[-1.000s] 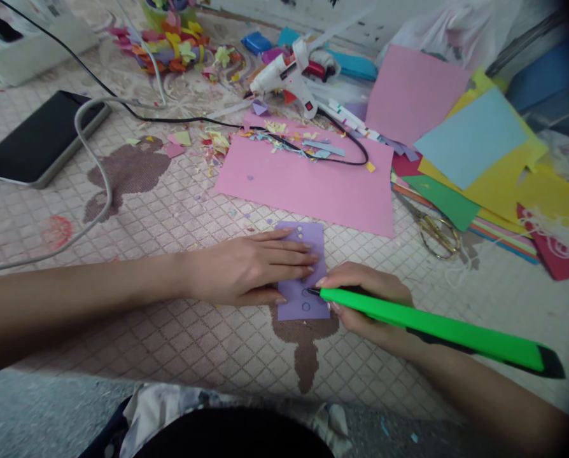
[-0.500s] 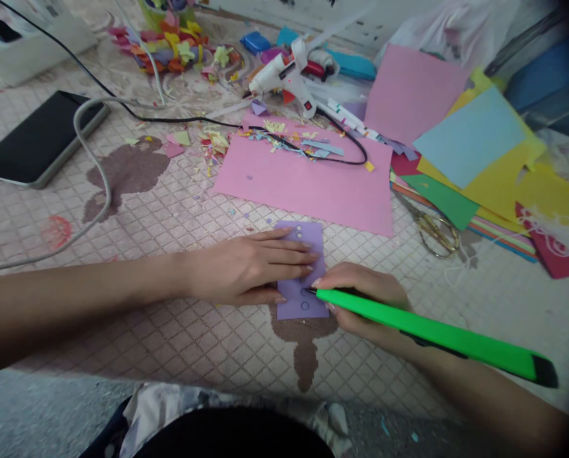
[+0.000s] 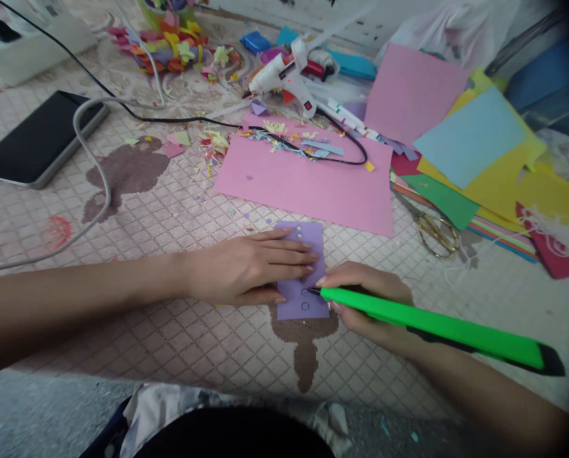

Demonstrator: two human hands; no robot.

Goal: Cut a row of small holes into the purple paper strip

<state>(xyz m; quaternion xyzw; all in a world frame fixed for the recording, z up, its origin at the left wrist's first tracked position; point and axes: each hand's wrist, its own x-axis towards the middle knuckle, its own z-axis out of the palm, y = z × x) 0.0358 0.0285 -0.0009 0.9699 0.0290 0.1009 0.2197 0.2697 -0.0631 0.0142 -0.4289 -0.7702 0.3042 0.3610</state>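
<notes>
A small purple paper card (image 3: pixel 291 310) lies on the patterned tablecloth in front of me, with small circles marked near its top and bottom. My left hand (image 3: pixel 253 264) rests flat across the card, fingers stretched out, covering its middle. Pinched in my right hand (image 3: pixel 368 292) is a bright green craft knife (image 3: pixel 437 321), its handle pointing to the lower right. The knife's dark tip (image 3: pixel 314 291) is at the upper of the two bottom circles; whether it touches the paper I cannot tell.
Beyond the card lies a pink sheet (image 3: pixel 308 191) with paper scraps, and behind it a white glue gun (image 3: pixel 284 76). Gold-handled scissors (image 3: pixel 432 232) and coloured paper (image 3: pixel 475 137) are at right. A phone (image 3: pixel 41 137) and a grey cable (image 3: pixel 100 172) lie at left.
The craft knife and my right hand have shifted slightly to the right, and the handle's far end has risen a little in view. My left hand and the card stay put.
</notes>
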